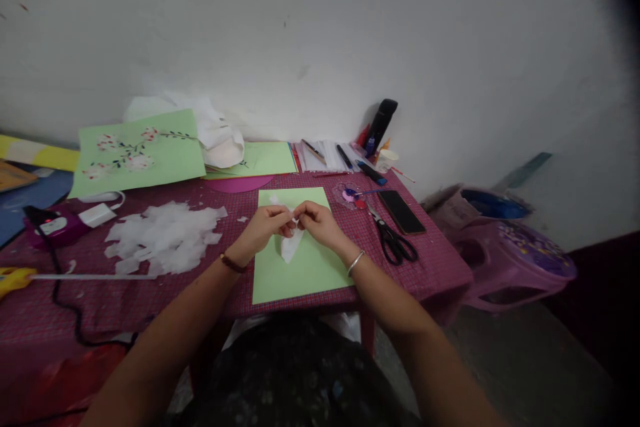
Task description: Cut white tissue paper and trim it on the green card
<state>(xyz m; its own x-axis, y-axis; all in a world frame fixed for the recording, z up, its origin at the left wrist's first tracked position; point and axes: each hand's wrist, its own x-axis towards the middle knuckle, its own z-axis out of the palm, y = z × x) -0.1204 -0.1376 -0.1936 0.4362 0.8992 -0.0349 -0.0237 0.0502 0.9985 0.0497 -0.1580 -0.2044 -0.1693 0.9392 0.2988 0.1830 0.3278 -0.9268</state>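
Both of my hands meet over a light green sheet of paper (300,287) on the table. My left hand (269,227) pinches a piece of thin white tissue paper (290,248) from one side. From the other side my right hand (319,223) pinches the same piece, the fingertips of both hands close together. The tissue hangs down below the fingers, over the green sheet. To the left lies a loose pile of white tissue pieces (163,237). A small white scrap (274,200) rests near the top of the green sheet.
Black-handled scissors (393,240) and a phone (403,211) lie at the right. A paint palette (354,197) stands behind them. At the left are a green sheet with painted flowers (140,153), a purple power strip (57,227) and a yellow glue gun (15,280). Pink stools (500,260) stand right.
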